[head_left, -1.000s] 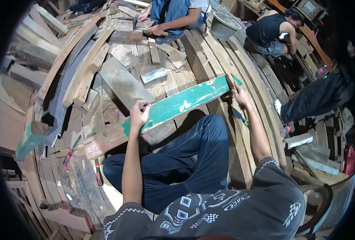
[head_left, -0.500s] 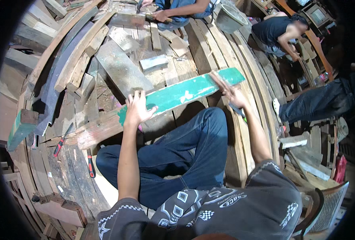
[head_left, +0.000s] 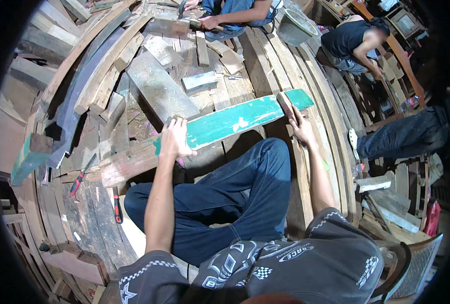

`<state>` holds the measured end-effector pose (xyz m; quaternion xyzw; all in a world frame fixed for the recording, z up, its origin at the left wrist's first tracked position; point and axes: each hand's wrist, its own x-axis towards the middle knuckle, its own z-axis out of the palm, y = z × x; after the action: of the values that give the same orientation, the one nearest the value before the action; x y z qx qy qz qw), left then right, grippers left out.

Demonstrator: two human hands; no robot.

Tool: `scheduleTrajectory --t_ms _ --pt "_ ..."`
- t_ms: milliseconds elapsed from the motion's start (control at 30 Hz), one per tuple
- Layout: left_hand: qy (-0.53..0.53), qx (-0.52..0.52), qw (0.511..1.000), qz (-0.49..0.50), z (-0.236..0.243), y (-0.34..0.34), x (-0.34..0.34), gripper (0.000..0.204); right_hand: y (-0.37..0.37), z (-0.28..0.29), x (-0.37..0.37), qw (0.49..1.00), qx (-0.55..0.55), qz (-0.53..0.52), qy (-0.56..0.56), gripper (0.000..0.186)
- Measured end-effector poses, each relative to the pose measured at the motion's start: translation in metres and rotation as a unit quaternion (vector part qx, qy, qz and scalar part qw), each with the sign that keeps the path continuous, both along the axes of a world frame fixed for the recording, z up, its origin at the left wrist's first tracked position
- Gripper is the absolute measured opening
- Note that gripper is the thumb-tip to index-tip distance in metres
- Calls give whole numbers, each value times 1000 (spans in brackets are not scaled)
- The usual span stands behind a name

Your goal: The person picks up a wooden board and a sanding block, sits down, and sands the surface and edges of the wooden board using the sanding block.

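Across my lap lies a long wooden board, painted worn green over most of its length and bare at the left end. My left hand grips it near the edge of the paint, fingers over the far side and thumb spread on the near side. Near the right end, my right hand holds a brown wooden strip laid crosswise on the paint. Whether this strip is part of a tool I cannot tell.
Two red-and-black handled tools, one with a blade and one beside my knee, lie to my left. A grey block and a wide plank lie beyond the board. Co-workers sit beyond, near a grey bucket.
The brown strip in my right hand has shifted slightly right and turned steeper across the board. My left hand stays on the board.
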<state>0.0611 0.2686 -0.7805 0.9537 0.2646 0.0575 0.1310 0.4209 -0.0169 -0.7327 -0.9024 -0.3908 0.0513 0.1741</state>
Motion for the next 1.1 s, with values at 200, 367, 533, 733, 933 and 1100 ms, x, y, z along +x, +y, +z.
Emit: scheduleTrajectory --t_ms 200,367,533,733,933,1100 --pt "-79 0 997 14 -3 -13 24 105 42 -15 -35 992 26 119 -19 67" --pt "-73 -60 996 -6 3 -14 28 107 54 24 -23 989 -93 112 -3 59" --pt "-9 -77 997 5 0 -21 36 123 41 -10 -20 985 -16 147 -86 65" --pt "62 -46 995 58 15 -25 5 137 10 16 -2 998 -44 52 -10 70" --pt "80 -61 995 29 7 -4 1 112 8 16 -43 967 -74 239 43 69" --pt "62 -33 997 26 7 -6 5 112 4 9 -14 997 -41 -8 -58 66"
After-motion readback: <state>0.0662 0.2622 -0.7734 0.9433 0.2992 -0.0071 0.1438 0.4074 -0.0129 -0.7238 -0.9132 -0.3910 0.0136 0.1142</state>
